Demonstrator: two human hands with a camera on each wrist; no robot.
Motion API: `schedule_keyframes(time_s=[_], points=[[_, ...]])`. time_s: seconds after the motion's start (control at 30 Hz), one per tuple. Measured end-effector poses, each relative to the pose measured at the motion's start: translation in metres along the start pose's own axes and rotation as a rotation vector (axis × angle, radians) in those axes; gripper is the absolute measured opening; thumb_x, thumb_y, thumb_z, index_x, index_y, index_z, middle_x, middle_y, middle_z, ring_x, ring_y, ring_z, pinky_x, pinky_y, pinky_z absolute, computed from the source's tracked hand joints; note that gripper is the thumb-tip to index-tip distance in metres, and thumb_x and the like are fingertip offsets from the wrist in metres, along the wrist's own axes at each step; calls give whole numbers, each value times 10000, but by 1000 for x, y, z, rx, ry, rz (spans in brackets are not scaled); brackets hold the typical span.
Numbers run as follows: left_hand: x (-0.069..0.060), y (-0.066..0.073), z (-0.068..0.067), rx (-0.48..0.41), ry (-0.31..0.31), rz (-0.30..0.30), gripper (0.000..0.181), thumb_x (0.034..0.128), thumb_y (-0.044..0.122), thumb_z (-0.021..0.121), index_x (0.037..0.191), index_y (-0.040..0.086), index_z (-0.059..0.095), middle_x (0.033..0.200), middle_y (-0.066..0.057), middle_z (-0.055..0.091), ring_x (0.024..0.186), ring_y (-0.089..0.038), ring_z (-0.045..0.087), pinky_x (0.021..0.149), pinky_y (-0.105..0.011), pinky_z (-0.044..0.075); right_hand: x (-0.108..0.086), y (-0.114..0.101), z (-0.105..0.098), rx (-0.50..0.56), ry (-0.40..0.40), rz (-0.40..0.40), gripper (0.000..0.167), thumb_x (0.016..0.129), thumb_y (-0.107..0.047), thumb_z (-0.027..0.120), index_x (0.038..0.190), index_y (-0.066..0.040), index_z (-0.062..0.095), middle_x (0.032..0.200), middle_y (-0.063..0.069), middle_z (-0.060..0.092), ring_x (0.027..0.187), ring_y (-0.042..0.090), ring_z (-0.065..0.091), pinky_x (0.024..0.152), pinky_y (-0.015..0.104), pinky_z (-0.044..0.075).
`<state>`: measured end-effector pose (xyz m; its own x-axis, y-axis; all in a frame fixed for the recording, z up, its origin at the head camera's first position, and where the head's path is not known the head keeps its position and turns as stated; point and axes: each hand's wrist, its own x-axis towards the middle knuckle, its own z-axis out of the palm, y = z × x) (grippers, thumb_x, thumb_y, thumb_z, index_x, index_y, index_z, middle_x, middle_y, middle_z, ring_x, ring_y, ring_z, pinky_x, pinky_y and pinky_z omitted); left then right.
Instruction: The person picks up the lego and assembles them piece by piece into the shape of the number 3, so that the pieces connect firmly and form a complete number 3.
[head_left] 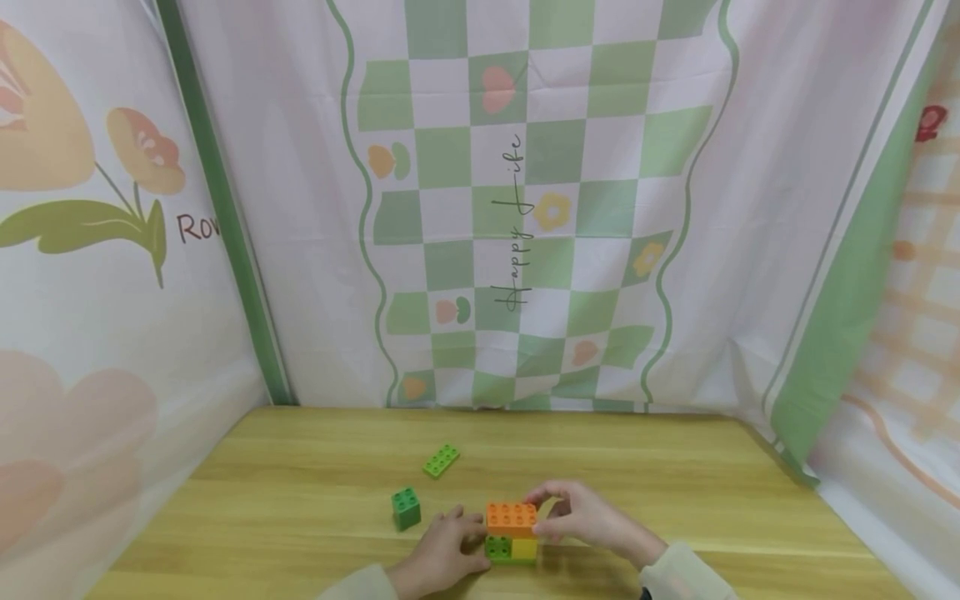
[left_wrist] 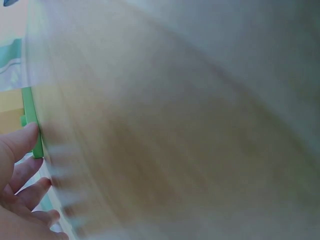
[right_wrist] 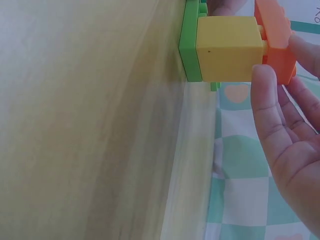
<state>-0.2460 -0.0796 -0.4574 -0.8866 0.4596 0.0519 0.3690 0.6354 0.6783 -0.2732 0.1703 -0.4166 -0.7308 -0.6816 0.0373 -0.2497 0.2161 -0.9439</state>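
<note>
Green two-by-two brick (head_left: 406, 508): is standing upright, studs up, at far left on the wood-grain table (head_left: 675, 467), just beside the left hand.

Lime-green studded plate (head_left: 441, 460): is lying flat and slantwise behind, apart from the hands.

Left hand (head_left: 446, 550): thumb and forefinger are pinching the left end of the base plate; the other fingers are spreading free.

Green base plate (head_left: 517, 562): is resting on the table between the hands, its left studs showing bare.

Orange two-by-four brick (head_left: 512, 517): is sitting uppermost, its left half overhanging those studs.

Yellow brick (head_left: 524, 547): is standing on the plate's right part, under the orange brick. In the right wrist view its studs are showing in a gap; the orange brick is tilting, seemingly not fully seated.

Right hand (head_left: 585, 517): thumb and fingers are clamping the orange brick's right end.

Risks, as judged: pressure on the overhanging left half could be levering the orange brick off, since only the yellow brick is supporting it; crooked studs could be jamming; a slackening left pinch could be letting the plate skid.
</note>
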Motion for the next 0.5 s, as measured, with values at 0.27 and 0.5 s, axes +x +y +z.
schedule_keyframes(time_s=[0.27, 0.5], points=[[0, 2, -1, -4, -4, -4, 376, 767, 252, 735, 1126, 173, 657, 1267, -76, 546, 1248, -423, 331, 993, -637, 187, -1, -4, 0, 22, -10, 12, 343, 867, -110, 643, 1172, 32, 580, 1023, 112, 551, 733, 208, 606, 619, 372, 540], [0, 1, -1, -1, -4, 18, 371, 778, 248, 732, 1129, 155, 658, 1258, -71, 553, 1233, -412, 356, 980, -642, 209, -1, -8, 1, 18, -4, 6, 317, 859, -86, 646, 1149, 30, 593, 1007, 103, 554, 716, 210, 597, 606, 370, 539]])
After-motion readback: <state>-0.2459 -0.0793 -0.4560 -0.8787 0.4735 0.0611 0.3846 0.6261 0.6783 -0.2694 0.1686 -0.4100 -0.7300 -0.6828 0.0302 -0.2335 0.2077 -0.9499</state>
